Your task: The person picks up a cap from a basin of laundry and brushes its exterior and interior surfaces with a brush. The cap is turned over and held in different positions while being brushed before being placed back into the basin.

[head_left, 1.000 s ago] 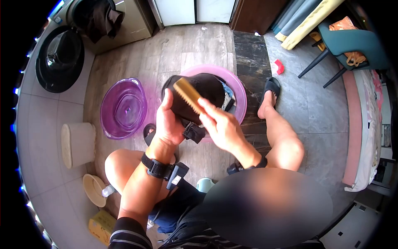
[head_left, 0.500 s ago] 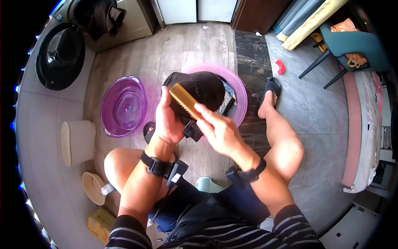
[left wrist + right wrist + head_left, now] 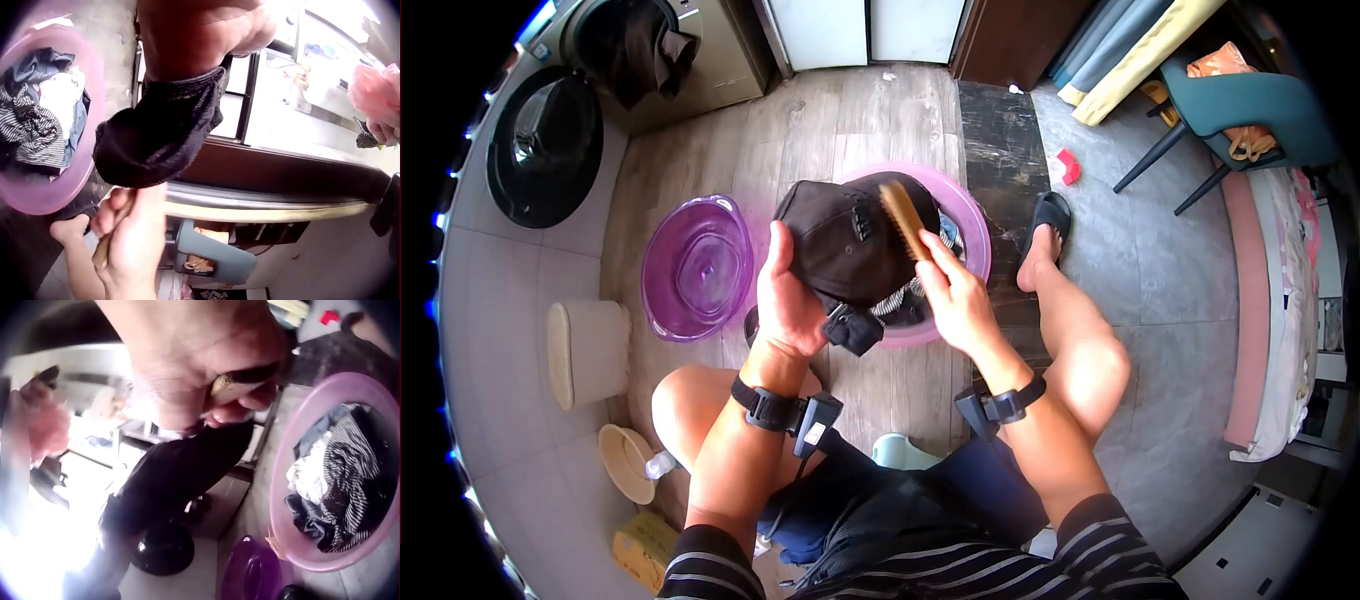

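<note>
A dark brown baseball cap (image 3: pixel 840 235) is held up by my left hand (image 3: pixel 788 305), its thumb outside along the cap's left side and the fingers hidden behind it. The strap end of the cap hangs beside the palm. My right hand (image 3: pixel 960 300) grips a wooden brush (image 3: pixel 905 215) by its handle, the bristle side against the right part of the cap. In the right wrist view the brush's handle end (image 3: pixel 226 382) pokes out of the curled fingers. The left wrist view shows the cap (image 3: pixel 156 134) as a dark shape over the right hand (image 3: pixel 134 244).
Under the cap stands a pink basin (image 3: pixel 975 215) of clothes, some striped. A purple basin (image 3: pixel 698 265) is left of it. Farther around are a washing machine (image 3: pixel 730 60) with dark cloth in its door, a white bin (image 3: pixel 590 350) and a green chair (image 3: pixel 1240 105).
The brush and right hand have moved right across the cap. The cap has turned and shifted slightly left, showing its worn patch and more of the clothes below.
</note>
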Demonstrator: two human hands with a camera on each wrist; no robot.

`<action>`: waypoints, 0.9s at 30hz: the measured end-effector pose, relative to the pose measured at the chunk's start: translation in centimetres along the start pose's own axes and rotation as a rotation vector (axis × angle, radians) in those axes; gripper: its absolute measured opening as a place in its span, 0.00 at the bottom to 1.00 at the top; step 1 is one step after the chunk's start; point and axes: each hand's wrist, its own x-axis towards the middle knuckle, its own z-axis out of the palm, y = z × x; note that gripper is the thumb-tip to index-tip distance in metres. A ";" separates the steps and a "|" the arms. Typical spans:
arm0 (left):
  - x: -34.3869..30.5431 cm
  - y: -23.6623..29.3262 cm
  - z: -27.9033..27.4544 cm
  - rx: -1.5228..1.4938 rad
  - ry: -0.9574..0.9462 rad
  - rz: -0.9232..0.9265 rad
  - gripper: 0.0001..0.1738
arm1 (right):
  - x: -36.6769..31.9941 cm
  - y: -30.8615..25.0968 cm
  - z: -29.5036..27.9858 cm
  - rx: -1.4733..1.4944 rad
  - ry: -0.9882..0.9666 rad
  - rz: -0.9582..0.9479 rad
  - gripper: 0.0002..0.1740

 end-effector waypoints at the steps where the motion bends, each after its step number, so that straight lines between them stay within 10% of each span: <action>1: -0.2 0.1 0.0 0.003 0.003 0.005 0.41 | 0.7 1.0 0.2 0.012 0.085 -0.030 0.24; 8: -0.2 -0.2 -1.0 -0.028 -0.062 -0.056 0.42 | -1.2 -1.9 0.3 0.147 -0.013 -0.245 0.26; 15: -0.3 0.3 -0.9 0.121 0.059 0.066 0.39 | 1.8 0.2 -1.4 0.104 -0.056 0.178 0.25; 27: -0.8 -1.6 0.0 0.689 0.143 0.095 0.26 | 0.6 -1.8 -2.8 0.178 -0.119 0.045 0.24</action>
